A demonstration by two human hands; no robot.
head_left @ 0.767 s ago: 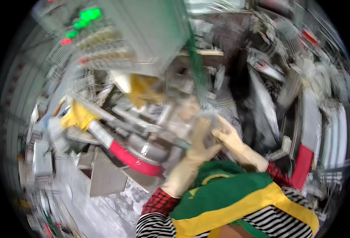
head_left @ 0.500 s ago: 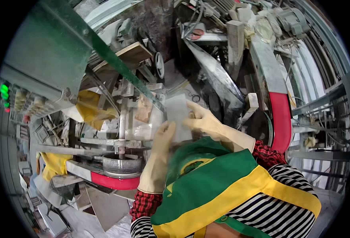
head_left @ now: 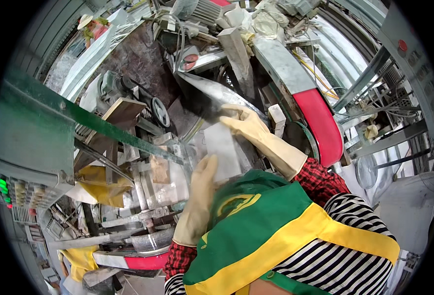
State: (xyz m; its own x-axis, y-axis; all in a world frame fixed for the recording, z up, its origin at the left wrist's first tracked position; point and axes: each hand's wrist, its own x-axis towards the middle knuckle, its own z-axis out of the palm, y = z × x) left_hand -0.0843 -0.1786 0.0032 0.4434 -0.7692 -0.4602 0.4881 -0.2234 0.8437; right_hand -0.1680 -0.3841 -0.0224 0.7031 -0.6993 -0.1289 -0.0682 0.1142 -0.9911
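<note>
Mid-frame, we are clamping the tile (head_left: 222,147) in our left hand's (head_left: 201,184) fingers, our right hand's (head_left: 252,133) resting apart by its top. We are seemingly midway, not yet releasing it.

White plate (head_left: 223,151): less blurred
Right hand (head_left: 246,125): from plate's right edge to its top end
Grey panel (head_left: 420,73): now visible, far right
Hatted person (head_left: 99,31): newly visible

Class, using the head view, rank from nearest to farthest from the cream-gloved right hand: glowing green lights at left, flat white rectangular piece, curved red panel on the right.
1. Flat white rectangular piece: just by the right hand's fingertips.
2. Curved red panel: to the right, past the forearm.
3. Glowing green lights: far left edge.
</note>
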